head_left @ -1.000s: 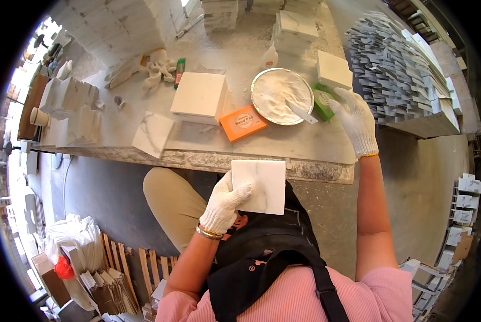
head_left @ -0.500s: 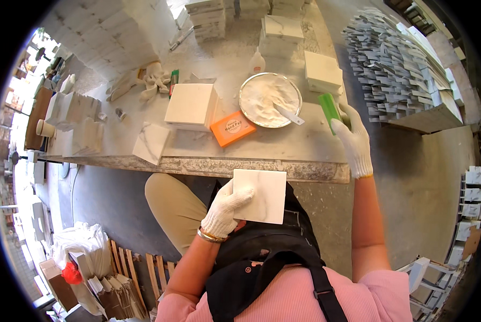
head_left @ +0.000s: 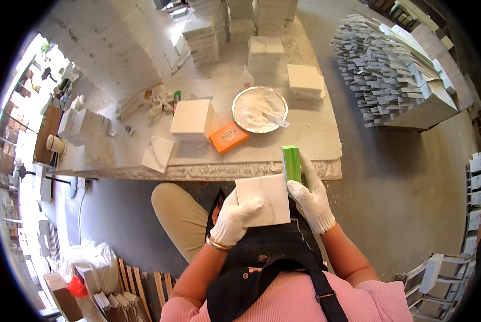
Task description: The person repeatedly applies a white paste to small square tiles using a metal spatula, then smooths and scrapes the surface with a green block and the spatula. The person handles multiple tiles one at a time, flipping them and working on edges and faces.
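The person sits at a stone-topped table [head_left: 326,155], and both gloved hands are over the lap, just off the table's near edge. The left hand [head_left: 232,220] grips a square white tile [head_left: 264,198] by its lower left corner, thumb lying across the face, fingers tucked beneath. The tile is held almost flat, its face up, between the two hands and below the table's edge.

The right hand [head_left: 311,197] is clenched around a green block [head_left: 292,163], which stands upright against the tile's right edge; the block's top reaches up over the table's rim. The glove's fingers wrap the lower part of the block, so I cannot tell how far down it goes.

On the table, straight beyond the tile, lies an orange box [head_left: 228,137]. To the right of that box sits a round metal bowl [head_left: 259,109] of white paste with a small tool resting in it. To the left of the box is a thick white slab [head_left: 192,118], and nearer the table's front edge a thinner white tile [head_left: 158,153] lying askew. Stacks of white tiles [head_left: 305,80] stand at the far side of the table behind the bowl. Off the table's right end is a heap of grey strips [head_left: 382,70] on the floor.
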A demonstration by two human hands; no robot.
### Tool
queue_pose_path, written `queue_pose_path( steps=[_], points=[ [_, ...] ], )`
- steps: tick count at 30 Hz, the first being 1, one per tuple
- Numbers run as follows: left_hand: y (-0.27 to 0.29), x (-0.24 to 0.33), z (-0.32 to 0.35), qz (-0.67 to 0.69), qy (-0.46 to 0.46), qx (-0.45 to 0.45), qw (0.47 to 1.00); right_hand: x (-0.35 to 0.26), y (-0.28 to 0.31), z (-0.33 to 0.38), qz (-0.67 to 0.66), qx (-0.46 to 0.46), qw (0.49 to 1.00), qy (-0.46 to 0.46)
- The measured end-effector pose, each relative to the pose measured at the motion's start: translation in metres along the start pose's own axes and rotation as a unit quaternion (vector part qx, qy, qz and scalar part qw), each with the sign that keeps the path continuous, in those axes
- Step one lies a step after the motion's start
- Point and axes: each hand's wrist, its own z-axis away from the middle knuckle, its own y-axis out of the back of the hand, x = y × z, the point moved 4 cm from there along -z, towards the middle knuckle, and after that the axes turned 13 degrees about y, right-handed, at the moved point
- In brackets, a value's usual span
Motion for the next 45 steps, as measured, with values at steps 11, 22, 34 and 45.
queue_pose_path(
  steps=[11,22,34,45],
  points=[
    [-0.001,0.0,0.036,-0.011,-0.112,0.028,0.993,-0.021,-0.022,0.001,0.093,-0.098,0.987,0.085],
    [0.022,-0.027,0.047,0.028,-0.112,0.045,0.992,-0.028,-0.033,0.004,0.159,-0.114,0.97,0.142],
    [0.022,-0.019,0.053,0.043,-0.116,0.051,0.991,-0.021,-0.036,0.006,0.096,-0.103,0.984,0.11],
    [-0.002,-0.013,0.061,0.044,-0.086,0.05,0.994,-0.019,-0.028,0.019,0.022,-0.08,0.993,0.082]
  ],
)
